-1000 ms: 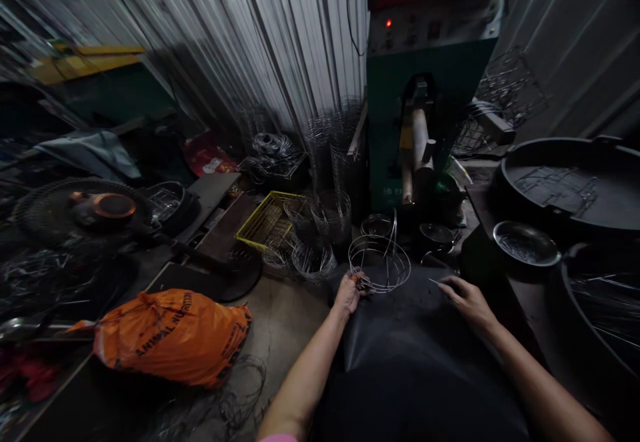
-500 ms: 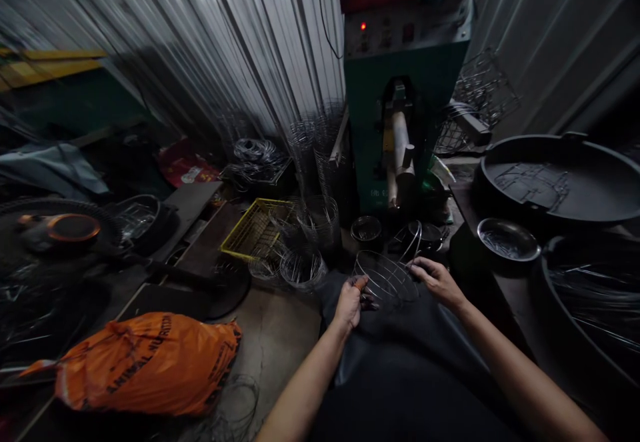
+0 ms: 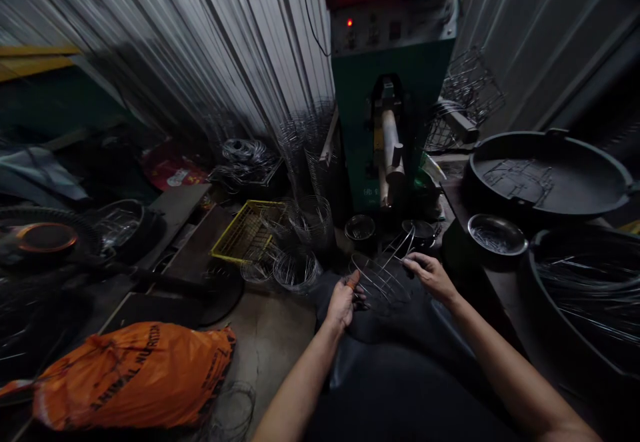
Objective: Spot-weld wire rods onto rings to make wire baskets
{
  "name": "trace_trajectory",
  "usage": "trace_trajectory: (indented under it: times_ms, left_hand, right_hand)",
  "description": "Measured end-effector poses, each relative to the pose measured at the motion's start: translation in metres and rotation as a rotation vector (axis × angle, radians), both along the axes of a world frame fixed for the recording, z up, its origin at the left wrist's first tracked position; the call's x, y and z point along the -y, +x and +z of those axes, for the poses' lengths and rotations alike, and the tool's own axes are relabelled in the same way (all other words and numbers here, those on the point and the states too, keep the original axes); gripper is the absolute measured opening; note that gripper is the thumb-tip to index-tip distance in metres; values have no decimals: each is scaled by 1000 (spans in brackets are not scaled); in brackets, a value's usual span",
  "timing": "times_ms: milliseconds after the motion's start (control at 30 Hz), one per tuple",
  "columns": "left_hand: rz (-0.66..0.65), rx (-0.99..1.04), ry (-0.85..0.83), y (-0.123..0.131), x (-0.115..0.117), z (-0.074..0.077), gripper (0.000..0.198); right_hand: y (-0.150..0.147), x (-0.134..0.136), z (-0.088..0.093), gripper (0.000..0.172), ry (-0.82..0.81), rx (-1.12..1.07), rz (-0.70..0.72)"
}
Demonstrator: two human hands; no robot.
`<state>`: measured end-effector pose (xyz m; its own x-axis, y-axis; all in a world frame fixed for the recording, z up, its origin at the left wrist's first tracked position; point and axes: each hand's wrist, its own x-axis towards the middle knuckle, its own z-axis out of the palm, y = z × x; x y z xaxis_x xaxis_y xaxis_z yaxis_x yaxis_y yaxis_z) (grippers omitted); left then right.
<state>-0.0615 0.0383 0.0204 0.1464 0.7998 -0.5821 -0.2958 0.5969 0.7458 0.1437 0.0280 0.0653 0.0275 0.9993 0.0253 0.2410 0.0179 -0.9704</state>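
Note:
A round wire frame (image 3: 383, 285) of thin metal rods is held low over my dark-covered lap (image 3: 395, 342). My left hand (image 3: 344, 301) is closed on its left rim, with the thumb on top. On the other side, my right hand (image 3: 429, 273) pinches a part of the wirework between thumb and fingers; I cannot tell whether that is the frame or a separate rod. Just beyond the hands is the green welding machine (image 3: 355, 122), its pale metal arm (image 3: 390, 139) pointing down towards the wirework.
Stacked wire baskets (image 3: 297, 269) and a yellow crate (image 3: 240, 232) stand to the left. An orange sack (image 3: 135, 375) lies at the lower left. On the right are a small metal bowl (image 3: 497, 235), a large black pan (image 3: 550, 175) and a black tub (image 3: 537, 275) of wires.
The view has turned slightly right, so surroundings sit further left. The wire frame has tilted and my hands hold it in nearly the same place.

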Motion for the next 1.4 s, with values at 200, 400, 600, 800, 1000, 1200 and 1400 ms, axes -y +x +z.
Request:
trace_trajectory:
  times_ms: [200, 400, 600, 800, 1000, 1200, 1400]
  left_hand:
    - [54, 135, 42, -5, -10, 13, 40]
    - [146, 190, 90, 8, 19, -6, 42]
    - [-52, 101, 320, 22, 33, -15, 42]
    - [-111, 124, 374, 21, 23, -15, 34]
    - [-58, 98, 404, 23, 23, -15, 34]
    - [-38, 105, 376, 22, 18, -13, 34]
    - [-48, 93, 380, 22, 6, -12, 34]
  right_hand:
    - [0, -12, -3, 28, 23, -101, -66]
    - [-1, -12, -21, 30, 5, -149, -164]
    - [2, -14, -27, 31, 1, -156, -213]
    - [2, -15, -25, 34, -15, -183, -249]
    - [-2, -20, -22, 35, 5, -154, -256]
    - [-5, -31, -27, 34, 11, -250, -252]
    - [-3, -44, -30, 32, -14, -410, -270]
